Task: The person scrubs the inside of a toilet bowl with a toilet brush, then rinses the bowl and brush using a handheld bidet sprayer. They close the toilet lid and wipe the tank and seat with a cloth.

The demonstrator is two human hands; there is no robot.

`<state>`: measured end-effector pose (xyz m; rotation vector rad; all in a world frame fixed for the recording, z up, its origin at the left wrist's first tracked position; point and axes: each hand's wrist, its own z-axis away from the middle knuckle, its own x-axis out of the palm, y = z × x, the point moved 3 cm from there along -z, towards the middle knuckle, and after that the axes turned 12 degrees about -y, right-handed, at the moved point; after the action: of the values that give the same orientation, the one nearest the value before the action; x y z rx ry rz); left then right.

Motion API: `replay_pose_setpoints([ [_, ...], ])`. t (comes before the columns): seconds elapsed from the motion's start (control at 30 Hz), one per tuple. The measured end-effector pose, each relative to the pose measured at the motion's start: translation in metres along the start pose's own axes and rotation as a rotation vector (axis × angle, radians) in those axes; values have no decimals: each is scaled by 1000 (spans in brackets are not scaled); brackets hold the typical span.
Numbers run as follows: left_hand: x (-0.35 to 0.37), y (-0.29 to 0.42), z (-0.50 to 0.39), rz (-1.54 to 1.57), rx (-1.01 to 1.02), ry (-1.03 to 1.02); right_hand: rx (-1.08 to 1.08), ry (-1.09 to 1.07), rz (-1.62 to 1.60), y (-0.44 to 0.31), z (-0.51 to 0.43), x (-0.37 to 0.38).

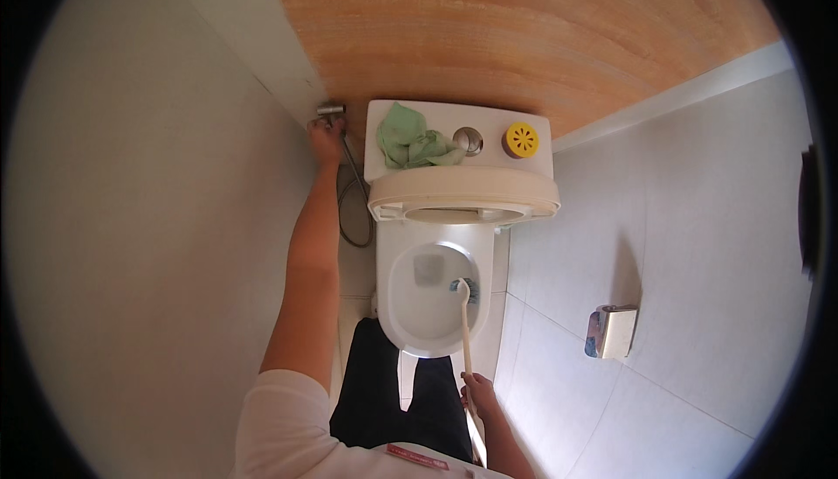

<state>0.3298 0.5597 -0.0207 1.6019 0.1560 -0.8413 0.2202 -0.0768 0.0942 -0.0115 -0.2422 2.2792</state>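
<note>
Stretched far forward along the left wall, my left hand (325, 138) has its fingers curled around a metal bidet sprayer (332, 110) beside the cistern. A flexible metal hose (353, 164) hangs below it and loops near the floor. My right hand (479, 394) grips the handle of a white toilet brush (466, 335). The brush's blue bristles (473, 291) touch or hover near the right inner side of the toilet bowl (425, 309); contact is hard to tell. The toilet seat and lid (465, 184) are raised against the cistern.
On the cistern top (488, 115) lie a crumpled green cloth (412, 142), a round flush button (469, 141) and a yellow-capped air freshener (522, 140). A metal paper holder (617, 331) juts from the right tiled wall (707, 269). An orange wood-grain panel (510, 27) stands behind.
</note>
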Motion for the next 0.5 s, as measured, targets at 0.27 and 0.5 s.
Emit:
replay_pose_setpoints([
  [0.27,16,21,28,184,104,381,83,-38,20,16,-5,-2],
  [0.5,7,54,33,138,103,426,106,-6,80,26,-8,-15],
])
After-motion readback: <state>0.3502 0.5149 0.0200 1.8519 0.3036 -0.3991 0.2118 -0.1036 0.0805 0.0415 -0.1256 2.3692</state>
